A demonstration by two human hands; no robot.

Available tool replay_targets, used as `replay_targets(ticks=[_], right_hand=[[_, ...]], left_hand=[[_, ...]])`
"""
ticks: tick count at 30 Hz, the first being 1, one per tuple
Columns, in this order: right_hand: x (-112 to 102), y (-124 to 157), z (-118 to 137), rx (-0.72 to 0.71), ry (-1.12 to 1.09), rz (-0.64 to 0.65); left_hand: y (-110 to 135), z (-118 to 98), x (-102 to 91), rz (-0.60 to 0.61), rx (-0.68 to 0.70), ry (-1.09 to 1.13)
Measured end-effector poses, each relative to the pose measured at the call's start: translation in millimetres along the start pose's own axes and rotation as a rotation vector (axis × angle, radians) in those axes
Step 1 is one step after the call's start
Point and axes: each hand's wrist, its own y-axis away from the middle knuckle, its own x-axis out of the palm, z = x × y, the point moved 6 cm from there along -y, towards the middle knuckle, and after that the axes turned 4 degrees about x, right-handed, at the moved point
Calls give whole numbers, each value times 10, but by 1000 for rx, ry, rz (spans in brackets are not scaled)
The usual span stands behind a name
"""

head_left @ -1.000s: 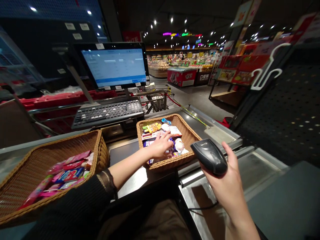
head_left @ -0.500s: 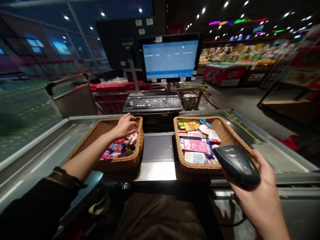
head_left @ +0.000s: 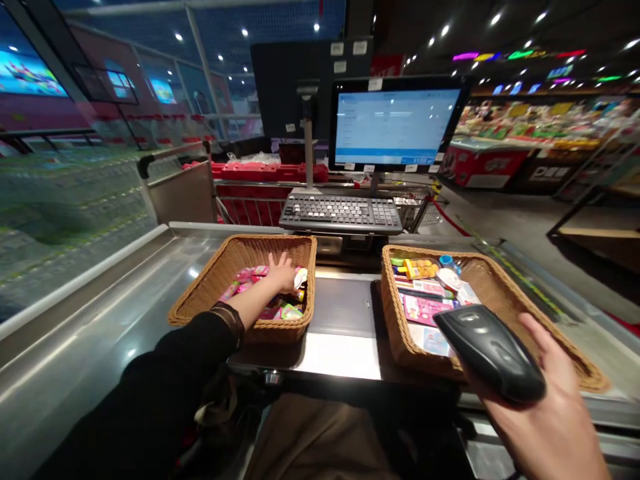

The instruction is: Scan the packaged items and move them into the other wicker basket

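Observation:
My left hand [head_left: 281, 275] is inside the left wicker basket [head_left: 195, 303], fingers spread over small colourful snack packets [head_left: 245, 280]. It looks to be touching them, though what lies under the palm is hidden. My right hand [head_left: 560, 407] is wrapped round a black handheld barcode scanner [head_left: 493, 353], held above the near side of the right wicker basket [head_left: 500, 283]. In that basket lie a pink packet [head_left: 425, 309], a yellow toy-like item [head_left: 419, 269], a blue-capped item [head_left: 447, 261] and other small goods. The scanner covers some of them.
Between the baskets, a grey flat panel [head_left: 343, 307] is set in the metal counter [head_left: 125, 333]. Behind stand a keyboard [head_left: 343, 212] and a monitor [head_left: 397, 127]. Shopping carts [head_left: 250, 200] are beyond the counter, with a red freezer [head_left: 485, 163] further right.
My left hand has gone down from above the left basket's far rim into the packets, its fingers spreading. My right hand still holds the scanner. The view has turned left, shifting the scene rightward.

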Motion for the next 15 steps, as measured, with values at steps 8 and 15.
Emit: replay_targets(ticks=[8, 15], right_hand=[[52, -19, 85, 9, -32, 9], [49, -59, 228, 71, -114, -8]], left_hand=[[39, 175, -60, -83, -42, 115], [402, 543, -644, -517, -122, 322]])
